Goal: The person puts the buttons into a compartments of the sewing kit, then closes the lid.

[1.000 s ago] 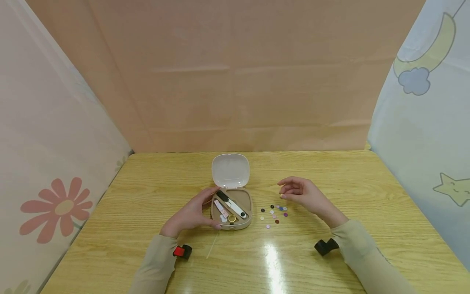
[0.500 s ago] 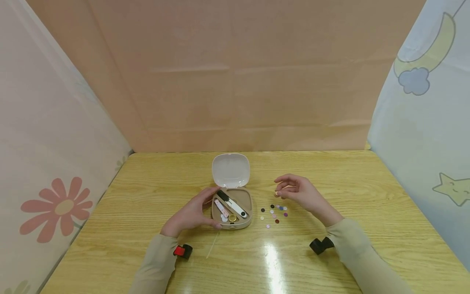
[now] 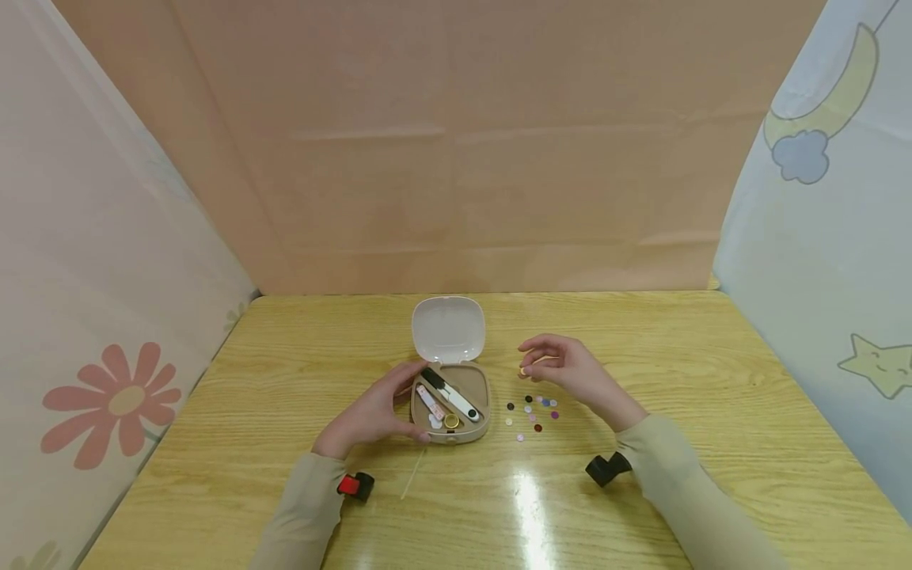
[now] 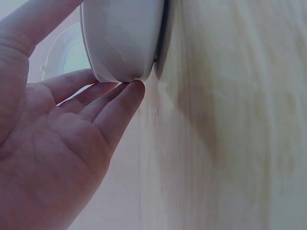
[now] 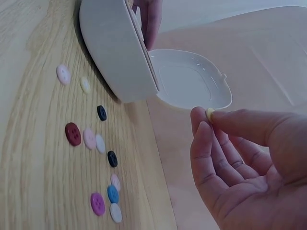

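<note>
An open sewing box (image 3: 487, 412) stands on the table with its pale lid (image 3: 448, 331) tilted back. My left hand (image 3: 370, 413) holds the box by its left side, thumb at the front corner and fingers at the back; the left wrist view shows the fingertips (image 4: 136, 88) touching its wall. Inside lie white thread snips (image 3: 459, 404) with a black end, a rolled tape measure or similar pink-white strip (image 3: 430, 402), a gold ring-like piece (image 3: 451, 421) and white pieces. Right of the box, above the table, my right hand (image 3: 570, 370) pinches a yellow button (image 5: 209, 114) between thumb and forefinger.
Several loose buttons lie right of the box, among them a dark red button (image 5: 73, 134), a purple button (image 5: 98, 203) and a blue button (image 5: 112, 194). A thin pale strip (image 3: 412, 475) lies before the box. Fabric walls (image 3: 456, 158) surround the table.
My right hand has moved left toward the box, carrying the yellow button. The left hand keeps its hold on the box, and the loose buttons have stayed where they were.
</note>
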`<state>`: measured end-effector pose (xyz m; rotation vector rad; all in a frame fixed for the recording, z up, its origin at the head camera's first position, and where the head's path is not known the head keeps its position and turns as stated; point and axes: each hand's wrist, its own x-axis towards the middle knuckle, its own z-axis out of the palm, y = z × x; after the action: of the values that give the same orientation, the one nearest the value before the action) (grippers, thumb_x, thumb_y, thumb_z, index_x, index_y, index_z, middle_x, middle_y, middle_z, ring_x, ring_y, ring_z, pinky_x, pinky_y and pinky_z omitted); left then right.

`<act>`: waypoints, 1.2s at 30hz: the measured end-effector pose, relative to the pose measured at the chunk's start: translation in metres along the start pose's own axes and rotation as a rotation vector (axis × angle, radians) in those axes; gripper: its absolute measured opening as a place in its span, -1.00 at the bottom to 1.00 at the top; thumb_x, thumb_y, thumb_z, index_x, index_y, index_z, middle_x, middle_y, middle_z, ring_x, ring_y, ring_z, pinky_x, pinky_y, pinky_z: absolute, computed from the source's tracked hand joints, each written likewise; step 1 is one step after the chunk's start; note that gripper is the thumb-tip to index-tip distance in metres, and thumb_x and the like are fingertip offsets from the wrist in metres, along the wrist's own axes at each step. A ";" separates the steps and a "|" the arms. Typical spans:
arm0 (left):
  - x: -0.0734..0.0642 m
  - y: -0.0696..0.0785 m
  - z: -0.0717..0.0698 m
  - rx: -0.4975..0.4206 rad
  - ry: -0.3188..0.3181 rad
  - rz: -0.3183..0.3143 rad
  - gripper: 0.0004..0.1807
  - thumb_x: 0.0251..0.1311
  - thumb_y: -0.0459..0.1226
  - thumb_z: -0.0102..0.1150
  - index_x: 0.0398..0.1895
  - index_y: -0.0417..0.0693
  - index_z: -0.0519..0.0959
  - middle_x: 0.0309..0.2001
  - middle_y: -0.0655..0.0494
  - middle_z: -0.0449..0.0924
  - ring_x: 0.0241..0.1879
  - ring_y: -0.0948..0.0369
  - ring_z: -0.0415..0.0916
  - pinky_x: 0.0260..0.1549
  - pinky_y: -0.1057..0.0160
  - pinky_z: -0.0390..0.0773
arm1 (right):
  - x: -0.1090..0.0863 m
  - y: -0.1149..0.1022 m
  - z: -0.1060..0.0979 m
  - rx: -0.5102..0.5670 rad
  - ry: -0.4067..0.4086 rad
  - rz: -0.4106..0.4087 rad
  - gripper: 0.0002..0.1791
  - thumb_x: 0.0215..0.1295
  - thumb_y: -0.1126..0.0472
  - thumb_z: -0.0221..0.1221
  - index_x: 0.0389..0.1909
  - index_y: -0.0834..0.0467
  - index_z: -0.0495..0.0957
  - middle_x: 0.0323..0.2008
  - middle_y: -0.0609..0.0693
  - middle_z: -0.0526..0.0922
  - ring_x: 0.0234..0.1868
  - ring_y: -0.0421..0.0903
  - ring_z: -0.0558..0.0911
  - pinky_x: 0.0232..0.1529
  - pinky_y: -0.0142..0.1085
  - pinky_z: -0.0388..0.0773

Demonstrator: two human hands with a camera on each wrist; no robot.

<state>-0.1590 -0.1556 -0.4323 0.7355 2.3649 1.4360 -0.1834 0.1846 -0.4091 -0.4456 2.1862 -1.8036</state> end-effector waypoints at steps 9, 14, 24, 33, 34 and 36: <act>0.001 -0.003 -0.001 0.036 -0.003 -0.001 0.20 -0.31 -0.21 0.62 0.48 0.05 0.10 0.36 0.15 0.17 0.34 0.16 0.16 0.29 0.17 0.26 | 0.008 0.002 0.010 0.010 0.005 -0.006 -0.59 0.25 0.43 0.19 0.10 0.47 0.40 -0.21 0.23 0.58 -0.14 0.26 0.63 -0.08 0.09 0.59; 0.002 -0.004 0.000 0.037 -0.001 0.001 0.19 -0.31 -0.22 0.63 0.48 0.06 0.11 0.35 0.15 0.18 0.34 0.17 0.16 0.29 0.16 0.25 | 0.011 0.003 0.017 0.003 0.007 -0.013 -0.59 0.24 0.42 0.21 0.08 0.47 0.41 -0.22 0.22 0.60 -0.15 0.29 0.62 -0.11 0.08 0.60; 0.000 0.006 0.001 -0.017 -0.005 0.002 0.16 -0.27 -0.40 0.58 0.47 -0.11 0.09 0.37 -0.09 0.14 0.36 -0.01 0.11 0.30 -0.05 0.20 | 0.018 0.005 0.029 0.015 0.011 0.008 -0.60 0.23 0.43 0.22 0.07 0.46 0.43 -0.21 0.25 0.59 -0.13 0.31 0.60 -0.10 0.05 0.61; 0.001 -0.003 0.000 0.015 -0.004 -0.005 0.19 -0.30 -0.26 0.62 0.48 0.05 0.10 0.36 0.12 0.17 0.35 0.14 0.14 0.28 0.11 0.27 | 0.020 0.005 0.037 -0.003 -0.003 -0.006 -0.60 0.21 0.44 0.23 0.06 0.45 0.43 -0.19 0.23 0.61 -0.14 0.26 0.62 -0.10 -0.01 0.62; 0.001 -0.004 0.000 0.011 -0.005 -0.006 0.19 -0.30 -0.24 0.62 0.48 0.06 0.10 0.35 0.14 0.17 0.35 0.14 0.14 0.28 0.11 0.27 | 0.021 0.004 0.038 -0.007 -0.004 -0.012 -0.60 0.21 0.44 0.23 0.06 0.45 0.43 -0.19 0.24 0.61 -0.15 0.25 0.63 -0.10 -0.03 0.63; 0.001 -0.005 -0.001 0.007 -0.007 -0.006 0.20 -0.31 -0.22 0.62 0.48 0.07 0.10 0.35 0.15 0.17 0.35 0.14 0.14 0.27 0.12 0.28 | 0.023 0.003 0.041 -0.019 -0.012 -0.030 -0.61 0.21 0.44 0.22 0.06 0.45 0.43 -0.18 0.27 0.62 -0.16 0.24 0.63 -0.11 -0.05 0.64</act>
<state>-0.1617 -0.1571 -0.4361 0.7337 2.3667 1.4210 -0.1880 0.1392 -0.4202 -0.4950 2.2014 -1.7919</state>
